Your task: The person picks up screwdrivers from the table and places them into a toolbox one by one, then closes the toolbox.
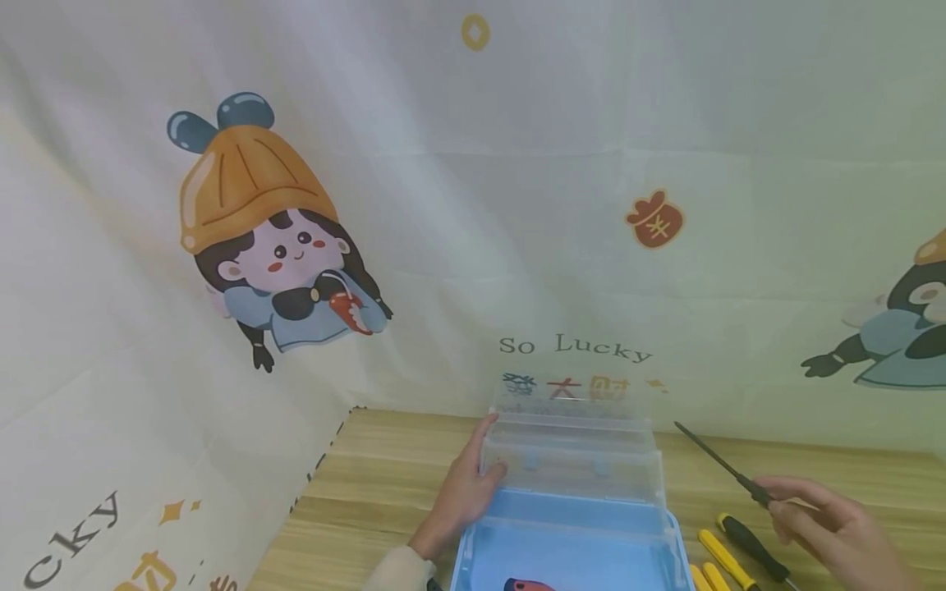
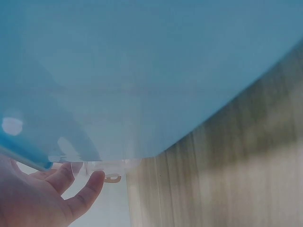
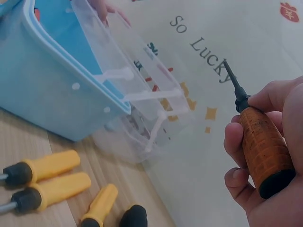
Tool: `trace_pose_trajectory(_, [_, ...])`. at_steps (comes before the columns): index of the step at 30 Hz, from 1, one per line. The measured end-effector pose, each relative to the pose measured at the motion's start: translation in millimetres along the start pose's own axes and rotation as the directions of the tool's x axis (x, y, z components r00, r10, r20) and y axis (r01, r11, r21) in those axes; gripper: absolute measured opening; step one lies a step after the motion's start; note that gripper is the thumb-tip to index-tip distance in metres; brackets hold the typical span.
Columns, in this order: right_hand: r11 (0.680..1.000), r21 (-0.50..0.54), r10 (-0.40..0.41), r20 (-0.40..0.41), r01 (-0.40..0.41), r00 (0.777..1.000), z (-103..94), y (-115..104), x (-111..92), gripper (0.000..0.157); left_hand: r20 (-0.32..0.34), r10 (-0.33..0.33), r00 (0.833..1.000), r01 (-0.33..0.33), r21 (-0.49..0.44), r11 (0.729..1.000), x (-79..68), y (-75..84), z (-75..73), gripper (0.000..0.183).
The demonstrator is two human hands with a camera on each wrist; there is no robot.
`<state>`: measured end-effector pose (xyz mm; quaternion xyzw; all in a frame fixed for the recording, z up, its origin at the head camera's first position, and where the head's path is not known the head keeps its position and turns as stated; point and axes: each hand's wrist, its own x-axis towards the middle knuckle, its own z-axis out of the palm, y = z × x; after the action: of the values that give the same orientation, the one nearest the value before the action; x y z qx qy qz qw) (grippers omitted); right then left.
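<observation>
A blue box [image 1: 461, 558] stands on the table with its clear plastic lid [image 1: 576, 472] raised and its stepped clear trays folded back. My left hand [image 1: 466, 484] grips the left edge of this clear lid, thumb in front and fingers behind. In the left wrist view, the box's blue wall fills most of the picture above that hand. Right of the box, my right hand [image 1: 828, 525] holds a screwdriver [image 3: 265, 149] by its ridged orange handle. Its dark shaft [image 1: 713, 457] points up and left. Inside the box lies a red and black item [image 1: 526, 584], partly cut off.
Several yellow-handled screwdrivers [image 3: 64, 190] lie right of the box, beside a black-handled one [image 1: 754, 546] with a yellow end. Under everything is a wooden table [image 1: 399, 460]. A printed cloth [image 1: 443, 205] hangs directly behind the table and along its left side.
</observation>
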<state>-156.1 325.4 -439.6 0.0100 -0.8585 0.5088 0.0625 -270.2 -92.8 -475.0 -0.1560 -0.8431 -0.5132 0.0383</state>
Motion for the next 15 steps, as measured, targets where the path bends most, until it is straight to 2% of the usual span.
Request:
trace_pose_trajectory(12, [0.998, 0.04, -0.052, 0.047, 0.05, 0.998, 7.7, -8.1, 2.4, 0.026, 0.001, 0.003, 1.0, -0.003, -0.003, 1.0, -0.9, 0.5, 0.5, 0.067])
trace_pose_trajectory(15, [0.998, 0.045, -0.037, 0.07, 0.034, 0.997, 9.2, -11.0, 2.9, 0.028, -0.001, -0.001, 1.0, 0.001, 0.003, 1.0, -1.1, 0.9, 0.4, 0.067])
